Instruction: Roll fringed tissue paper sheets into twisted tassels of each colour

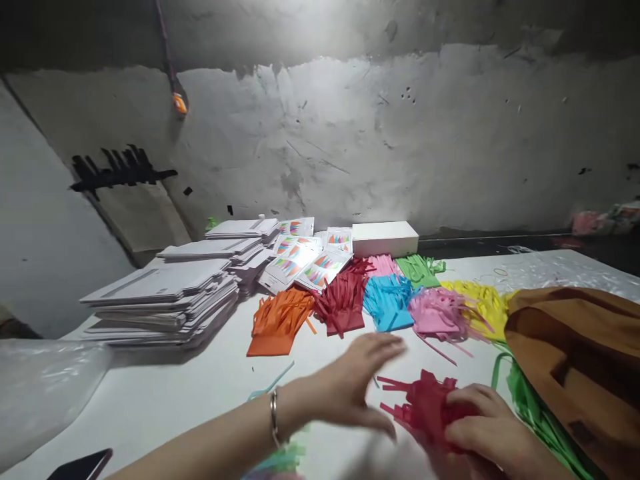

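My right hand is closed on a bundle of red fringed strips, low at the right; some strip ends stick out to the left. Just left of it my left hand hovers with thumb and fingers apart, holding nothing. Beyond the hands lie fringed bundles: orange, dark red, blue, pink, yellow and light green. Below my left wrist, a pale multicoloured fringed piece is partly hidden and blurred.
Stacks of flat white cardboard stand at the left, with printed packets and a white box at the back. A brown bag covers part of a green bundle at the right. A phone and clear plastic lie front left.
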A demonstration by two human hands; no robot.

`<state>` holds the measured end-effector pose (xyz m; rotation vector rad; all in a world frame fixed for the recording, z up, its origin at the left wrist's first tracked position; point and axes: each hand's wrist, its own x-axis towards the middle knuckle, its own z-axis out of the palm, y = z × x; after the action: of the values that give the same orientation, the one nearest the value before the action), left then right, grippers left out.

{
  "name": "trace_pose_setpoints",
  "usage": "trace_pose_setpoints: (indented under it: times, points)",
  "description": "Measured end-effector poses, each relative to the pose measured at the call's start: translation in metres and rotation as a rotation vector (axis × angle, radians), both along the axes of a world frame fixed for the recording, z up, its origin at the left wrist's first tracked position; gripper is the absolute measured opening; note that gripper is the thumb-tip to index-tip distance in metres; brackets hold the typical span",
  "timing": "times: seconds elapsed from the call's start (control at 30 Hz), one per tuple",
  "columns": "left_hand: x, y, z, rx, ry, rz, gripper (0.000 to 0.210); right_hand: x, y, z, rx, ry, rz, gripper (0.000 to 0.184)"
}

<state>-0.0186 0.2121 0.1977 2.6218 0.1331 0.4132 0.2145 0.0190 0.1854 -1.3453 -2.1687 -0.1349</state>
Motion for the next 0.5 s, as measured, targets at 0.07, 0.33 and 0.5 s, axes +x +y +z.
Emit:
trace_pose_setpoints:
  times: [0.07, 0.33, 0.5]
  points:
    - [0.014, -0.042, 0.016, 0.133, 0.084, -0.205, 0.089, -0.008, -0.005, 0.009, -0.007, -0.083, 0.047, 0.021]
    - [0.016, -0.090, 0.039, 0.533, 0.147, -0.182, 0.018, -0.013, -0.058, 0.026, 0.191, -0.189, 0.011, 0.026]
    - [0.000, -0.128, 0.013, 0.579, 0.063, -0.195, 0.015, -0.035, -0.076, -0.025, 0.387, -0.095, -0.216, 0.049]
